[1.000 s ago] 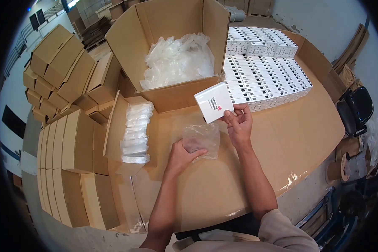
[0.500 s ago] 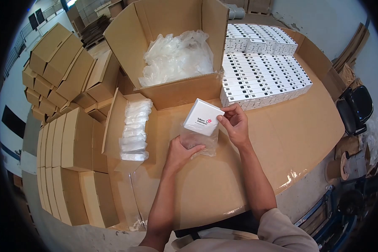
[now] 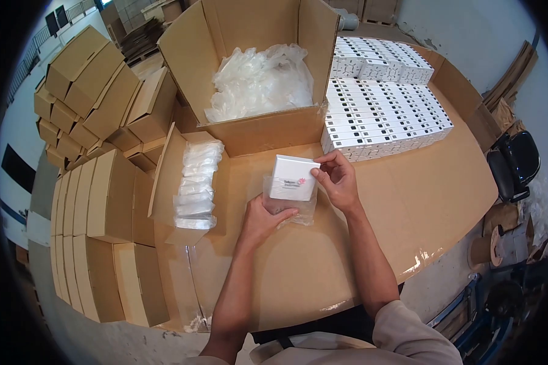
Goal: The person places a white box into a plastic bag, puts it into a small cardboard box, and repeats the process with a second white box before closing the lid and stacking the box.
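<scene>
Flat white square box with printed logo [image 3: 291,170] just lowered from above clear thin plastic bag [image 3: 304,216]; lower part now inside, top edge outside. Insertion looks partial. Right hand [image 3: 342,187] nearly closed, thumb and fingers pinching box's upper right corner. Left hand [image 3: 262,222] part-curled, thumb across bag, gripping its lower part. Both above brown cardboard-covered surface [image 3: 316,267], between open tray of plastic-wrapped packs [image 3: 195,182] and stacked white boxes [image 3: 386,115].
</scene>
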`<move>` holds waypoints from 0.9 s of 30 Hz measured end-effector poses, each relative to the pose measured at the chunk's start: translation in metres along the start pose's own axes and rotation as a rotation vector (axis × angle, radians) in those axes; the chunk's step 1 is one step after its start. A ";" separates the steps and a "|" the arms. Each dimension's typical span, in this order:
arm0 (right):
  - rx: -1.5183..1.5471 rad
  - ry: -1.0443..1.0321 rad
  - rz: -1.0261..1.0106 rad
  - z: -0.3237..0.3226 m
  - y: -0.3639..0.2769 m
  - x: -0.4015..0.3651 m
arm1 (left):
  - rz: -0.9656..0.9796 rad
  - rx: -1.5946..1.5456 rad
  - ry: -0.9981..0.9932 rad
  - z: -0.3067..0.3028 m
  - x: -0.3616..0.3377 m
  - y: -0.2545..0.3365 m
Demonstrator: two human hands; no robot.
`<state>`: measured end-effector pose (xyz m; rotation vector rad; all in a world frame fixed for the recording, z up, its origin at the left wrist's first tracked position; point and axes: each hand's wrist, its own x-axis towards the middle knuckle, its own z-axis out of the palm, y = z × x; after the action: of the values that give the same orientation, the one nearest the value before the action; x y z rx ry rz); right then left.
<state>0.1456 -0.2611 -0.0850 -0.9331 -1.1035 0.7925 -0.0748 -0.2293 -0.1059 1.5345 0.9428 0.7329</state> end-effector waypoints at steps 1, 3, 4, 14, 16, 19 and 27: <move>0.015 -0.002 -0.004 0.001 -0.001 0.001 | 0.004 0.019 0.004 0.000 -0.001 0.003; -0.023 -0.003 -0.019 -0.001 0.002 0.002 | 0.001 -0.027 -0.010 0.000 0.002 0.001; -0.042 0.000 -0.024 -0.002 0.003 0.001 | -0.004 -0.050 -0.021 0.001 0.002 -0.001; -0.164 0.014 -0.045 -0.003 0.008 0.000 | 0.011 -0.121 -0.008 0.004 0.000 0.009; -0.241 0.014 -0.074 -0.003 0.007 0.001 | -0.006 -0.102 0.001 0.004 0.000 0.013; -0.285 0.019 -0.084 -0.003 0.003 0.000 | 0.037 -0.163 -0.010 0.005 0.001 0.005; -0.237 -0.043 -0.015 -0.004 0.005 0.000 | 0.044 -0.241 0.113 0.006 0.005 -0.003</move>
<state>0.1488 -0.2596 -0.0901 -1.1085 -1.2596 0.6819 -0.0675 -0.2278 -0.1097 1.3161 0.8714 0.9376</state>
